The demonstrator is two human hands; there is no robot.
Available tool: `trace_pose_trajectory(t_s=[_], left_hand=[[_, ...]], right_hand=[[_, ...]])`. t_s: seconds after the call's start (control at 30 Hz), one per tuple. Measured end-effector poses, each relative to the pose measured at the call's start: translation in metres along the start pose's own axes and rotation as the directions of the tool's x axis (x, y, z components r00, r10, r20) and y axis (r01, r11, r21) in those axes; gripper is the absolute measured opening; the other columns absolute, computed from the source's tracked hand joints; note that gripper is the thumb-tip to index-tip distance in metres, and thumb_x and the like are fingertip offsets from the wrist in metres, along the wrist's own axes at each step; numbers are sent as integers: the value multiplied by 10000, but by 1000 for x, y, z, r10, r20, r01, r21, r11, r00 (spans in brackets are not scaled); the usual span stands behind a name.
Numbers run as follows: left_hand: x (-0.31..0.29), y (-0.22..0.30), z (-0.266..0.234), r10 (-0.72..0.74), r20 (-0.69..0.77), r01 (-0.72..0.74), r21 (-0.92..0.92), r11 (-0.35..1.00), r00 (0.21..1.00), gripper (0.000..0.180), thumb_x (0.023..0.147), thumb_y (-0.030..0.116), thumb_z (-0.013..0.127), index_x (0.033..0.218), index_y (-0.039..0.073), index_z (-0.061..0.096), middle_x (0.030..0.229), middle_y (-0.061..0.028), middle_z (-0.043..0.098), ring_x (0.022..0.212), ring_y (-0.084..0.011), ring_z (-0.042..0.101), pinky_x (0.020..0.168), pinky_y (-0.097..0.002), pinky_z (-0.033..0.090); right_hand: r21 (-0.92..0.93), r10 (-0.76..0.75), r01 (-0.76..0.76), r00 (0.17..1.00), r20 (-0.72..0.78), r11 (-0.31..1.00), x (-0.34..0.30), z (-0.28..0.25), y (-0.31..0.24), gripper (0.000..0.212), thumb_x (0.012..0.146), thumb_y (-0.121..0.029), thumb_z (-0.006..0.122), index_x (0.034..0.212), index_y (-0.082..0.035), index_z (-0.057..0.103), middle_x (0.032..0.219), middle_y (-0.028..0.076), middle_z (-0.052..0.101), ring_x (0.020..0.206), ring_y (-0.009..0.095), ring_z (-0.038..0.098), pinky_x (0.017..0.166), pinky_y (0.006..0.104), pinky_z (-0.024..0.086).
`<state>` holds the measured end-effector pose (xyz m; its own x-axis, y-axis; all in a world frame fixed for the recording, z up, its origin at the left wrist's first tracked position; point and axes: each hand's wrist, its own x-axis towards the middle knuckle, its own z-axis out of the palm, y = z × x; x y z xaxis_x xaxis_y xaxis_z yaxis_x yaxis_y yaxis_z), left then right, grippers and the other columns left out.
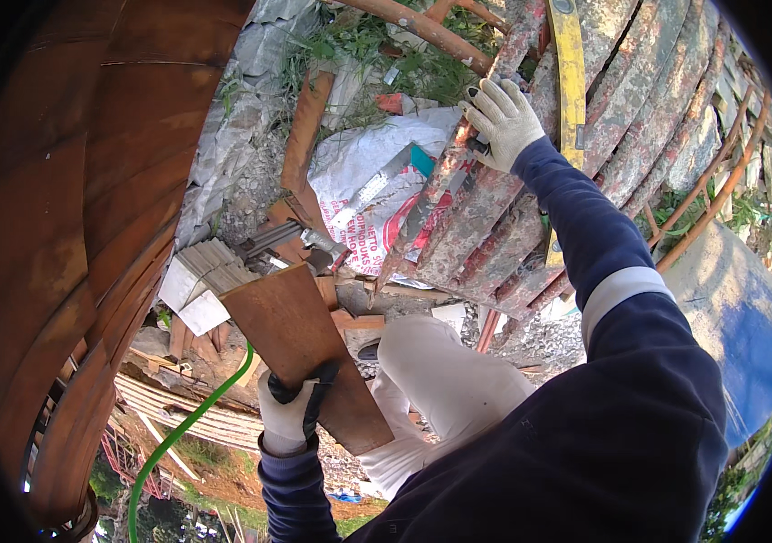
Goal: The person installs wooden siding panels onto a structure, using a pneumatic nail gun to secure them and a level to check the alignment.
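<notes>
My left hand (288, 409), in a white and black work glove, grips a flat brown wooden board (294, 337) by its lower edge, holding it tilted above the ground. My right hand (502, 119), also gloved, rests fingers spread on the top of a stack of worn, paint-flaked corrugated sheets (504, 208) that lean to the right. A yellow spirit level (571, 100) lies along those sheets just right of that hand. My white trouser leg (445, 376) shows below the board.
A curved rusty brown wall (69, 226) fills the left side. A white printed sack (359, 195) with a trowel-like metal tool (377, 185) lies on gravel. Grey stacked tiles (205, 276), wood offcuts, a green hose (182, 434) and rusty pipes (422, 27) lie around.
</notes>
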<state>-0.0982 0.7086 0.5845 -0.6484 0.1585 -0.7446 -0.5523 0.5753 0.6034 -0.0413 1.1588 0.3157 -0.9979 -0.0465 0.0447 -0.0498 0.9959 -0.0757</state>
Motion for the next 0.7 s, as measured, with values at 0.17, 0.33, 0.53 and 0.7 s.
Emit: trace_pose_trajectory(t_s=[0.17,0.33,0.53,0.7], left_hand=[[-13,10,16,39,-78,-50,-137,989,996,290,872,-52,747,1133,-47,622,1031,-109,730,891,-157,704,805,-290,562],[13,60,37,436,-167,-397,222,890,884,317,778,-17,756,1075,-77,664,979,-167,752,880,-245,748,793,-362,586],[69,141,27,740,-335,-518,549,656,583,331,801,17,792,1073,-29,609,1012,-118,667,934,-194,644,851,-358,522],[72,237,-3,867,-487,-575,681,453,105,312,885,2,757,1138,-71,588,1147,-171,684,1013,-217,674,897,-352,549]], right_hand=[[26,0,-1,999,39,1000,4,-6,7,708,731,-437,766,1332,-90,621,1379,130,573,1406,349,442,1192,557,292],[83,-12,9,999,30,997,6,-13,12,724,666,-457,782,1263,-66,660,1352,150,591,1394,369,448,1173,578,293],[136,-38,47,997,-67,990,0,-13,18,679,740,-479,744,1262,-52,659,1342,165,581,1394,394,419,1170,597,279],[99,-77,80,996,-43,992,-14,35,27,575,891,-426,608,1346,-75,634,1478,179,530,1454,383,381,1200,628,219]])
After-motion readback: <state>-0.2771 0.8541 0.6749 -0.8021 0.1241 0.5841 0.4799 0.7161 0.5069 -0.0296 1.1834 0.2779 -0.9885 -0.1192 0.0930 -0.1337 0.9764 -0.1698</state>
